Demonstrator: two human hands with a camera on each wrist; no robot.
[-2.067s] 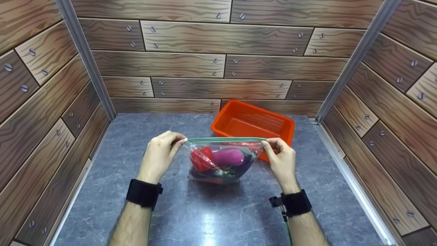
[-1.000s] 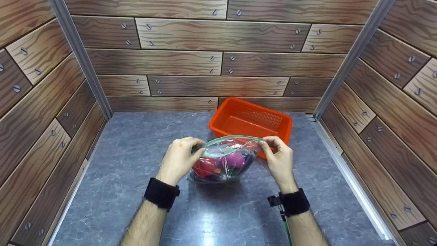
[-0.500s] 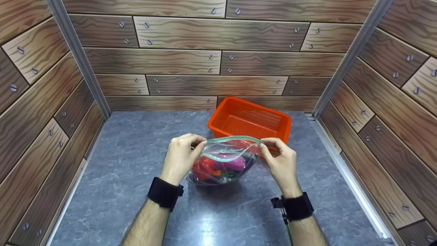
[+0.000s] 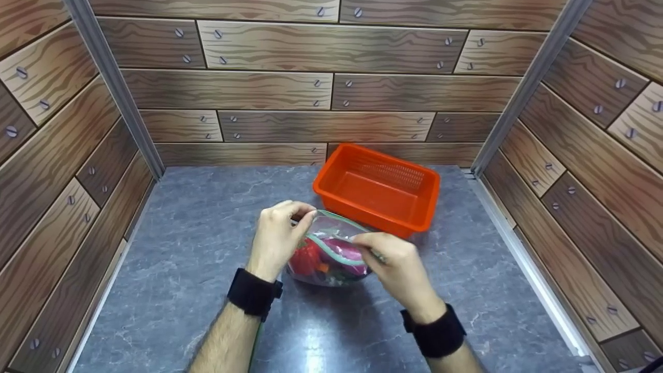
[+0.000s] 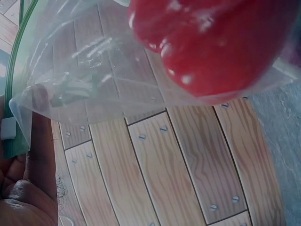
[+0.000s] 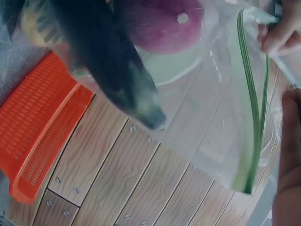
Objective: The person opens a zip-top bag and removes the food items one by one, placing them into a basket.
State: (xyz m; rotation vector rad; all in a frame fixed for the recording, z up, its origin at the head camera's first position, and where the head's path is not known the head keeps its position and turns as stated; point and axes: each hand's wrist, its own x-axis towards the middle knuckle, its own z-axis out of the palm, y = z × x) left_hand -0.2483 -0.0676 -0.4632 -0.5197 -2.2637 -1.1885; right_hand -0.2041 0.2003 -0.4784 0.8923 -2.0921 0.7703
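Observation:
A clear zip bag (image 4: 336, 254) with a green closure sits on the grey tabletop, its mouth parted. Inside are a red bell pepper (image 4: 305, 257), a purple eggplant (image 4: 343, 250) and, clearest in the right wrist view, a long dark eggplant (image 6: 110, 66). My left hand (image 4: 275, 239) pinches the bag's left top corner; a white slider (image 5: 8, 128) shows there in the left wrist view. At the right part of the mouth, my right hand (image 4: 398, 267) pinches the bag's rim, hiding that end of the closure. Its exact fingertip contact is partly hidden.
Just behind the bag stands an orange plastic basket (image 4: 357, 213) with perforated sides, set at an angle against the back. Wood-patterned walls (image 4: 331, 93) enclose the grey tabletop (image 4: 217, 207) on the left, right and back.
The bag's mouth, held taut and straight at first, has parted. My left hand moved inward to the right; my right hand has just shifted left and toward me along the rim.

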